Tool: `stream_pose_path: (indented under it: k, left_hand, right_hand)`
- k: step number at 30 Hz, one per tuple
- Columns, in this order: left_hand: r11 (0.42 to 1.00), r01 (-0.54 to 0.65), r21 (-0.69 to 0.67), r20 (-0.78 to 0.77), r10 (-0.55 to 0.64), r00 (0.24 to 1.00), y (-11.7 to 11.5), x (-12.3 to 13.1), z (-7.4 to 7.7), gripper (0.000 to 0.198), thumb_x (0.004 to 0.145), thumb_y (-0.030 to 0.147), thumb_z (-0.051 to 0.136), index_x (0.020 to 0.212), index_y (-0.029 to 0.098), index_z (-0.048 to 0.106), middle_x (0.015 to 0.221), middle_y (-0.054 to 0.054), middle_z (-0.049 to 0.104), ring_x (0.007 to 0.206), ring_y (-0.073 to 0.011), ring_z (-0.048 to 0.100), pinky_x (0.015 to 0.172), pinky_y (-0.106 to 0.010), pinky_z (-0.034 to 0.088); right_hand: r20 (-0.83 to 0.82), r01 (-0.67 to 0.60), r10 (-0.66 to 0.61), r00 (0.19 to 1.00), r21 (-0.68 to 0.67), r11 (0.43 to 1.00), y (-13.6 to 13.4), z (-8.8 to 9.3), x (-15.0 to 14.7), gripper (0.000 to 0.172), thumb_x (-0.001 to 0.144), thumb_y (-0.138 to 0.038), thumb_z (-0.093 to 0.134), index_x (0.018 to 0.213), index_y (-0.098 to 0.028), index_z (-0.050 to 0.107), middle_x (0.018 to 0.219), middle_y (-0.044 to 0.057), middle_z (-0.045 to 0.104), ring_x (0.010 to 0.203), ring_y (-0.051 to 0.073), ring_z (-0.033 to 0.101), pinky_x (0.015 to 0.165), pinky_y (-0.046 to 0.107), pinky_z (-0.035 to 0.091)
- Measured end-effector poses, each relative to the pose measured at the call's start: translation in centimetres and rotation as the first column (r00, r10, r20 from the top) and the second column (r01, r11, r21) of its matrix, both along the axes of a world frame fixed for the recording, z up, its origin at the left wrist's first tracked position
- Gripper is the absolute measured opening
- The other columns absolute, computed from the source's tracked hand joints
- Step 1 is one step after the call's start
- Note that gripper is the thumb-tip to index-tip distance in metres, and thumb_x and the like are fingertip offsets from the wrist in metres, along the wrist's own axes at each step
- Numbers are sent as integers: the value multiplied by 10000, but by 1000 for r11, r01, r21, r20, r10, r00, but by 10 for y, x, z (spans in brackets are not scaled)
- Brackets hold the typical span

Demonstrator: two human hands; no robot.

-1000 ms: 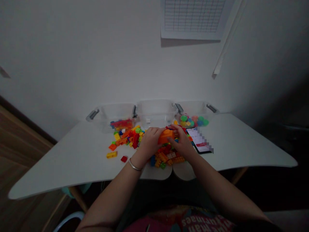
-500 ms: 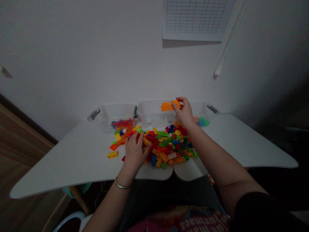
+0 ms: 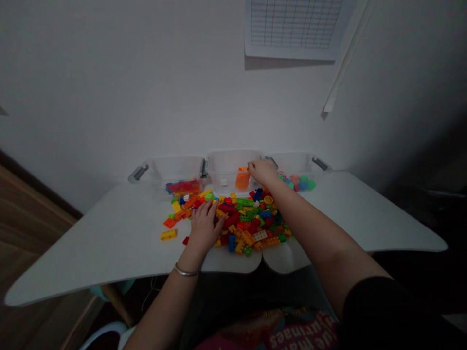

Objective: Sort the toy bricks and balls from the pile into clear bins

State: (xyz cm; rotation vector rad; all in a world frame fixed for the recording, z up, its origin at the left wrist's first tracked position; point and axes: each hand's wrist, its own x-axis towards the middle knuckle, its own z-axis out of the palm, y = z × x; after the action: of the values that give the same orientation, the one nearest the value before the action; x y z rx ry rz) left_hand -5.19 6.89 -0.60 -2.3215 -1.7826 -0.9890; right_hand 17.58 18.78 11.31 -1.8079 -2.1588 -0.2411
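Observation:
My right hand (image 3: pixel 264 172) reaches over the middle clear plastic bin (image 3: pixel 222 165), its fingers closed at the edge of an orange building brick (image 3: pixel 242 179). The brick hangs tilted inside the bin, mostly seen through the clear front wall. My left hand (image 3: pixel 205 226), fingers spread, rests palm down on the left part of a pile of mixed toy bricks (image 3: pixel 248 226) and grips nothing visible. A small white piece (image 3: pixel 224 182) lies in the middle bin.
The left clear bin (image 3: pixel 177 165) holds red, blue and orange pieces. Green, blue and pink round pieces (image 3: pixel 304 183) sit in the right bin (image 3: pixel 292 160). A yellow brick (image 3: pixel 168 235) lies apart on the white table (image 3: pixel 120 243), which stands against a wall.
My right hand has moved down and left, bringing the orange brick from above the middle bin into it. My left hand stays on the pile, nearly still.

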Motion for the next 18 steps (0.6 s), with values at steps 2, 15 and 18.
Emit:
stream_pose_path:
  k: [2, 15, 18]
  left_hand:
    - [1000, 7, -1, 17, -7, 1000, 1, 0, 0, 517, 876, 408, 503, 1351, 206, 530, 1384, -163, 537, 1281, -356, 466, 1088, -588, 314]
    - [1000, -3, 8, -12, 3, 1000, 1, 2, 2, 499, 882, 403, 503, 1339, 206, 537, 1379, -154, 552, 1287, -359, 464, 1096, -607, 290]
    - [1000, -12, -5, -46, 11, 999, 1, 4, 8, 503, 884, 394, 506, 1346, 196, 529, 1386, -159, 546, 1285, -365, 463, 1095, -624, 283]
  right_hand:
    - [25, -24, 24, 999, 16, 1000, -1, -1, 1, 525, 1011, -357, 268, 1024, -117, 736, 1026, 161, 737, 976, 249, 668, 921, 374, 409]
    - [-317, -172, 318, 893, 412, 895, -51, -14, 27, 293, 932, -264, 429, 1015, -203, 703, 1072, 68, 721, 1034, 243, 607, 965, 391, 423]
    - [-365, -187, 338, 868, 390, 901, -74, -27, 34, 249, 898, -258, 473, 989, -202, 698, 1050, 74, 722, 1023, 250, 616, 954, 399, 437]
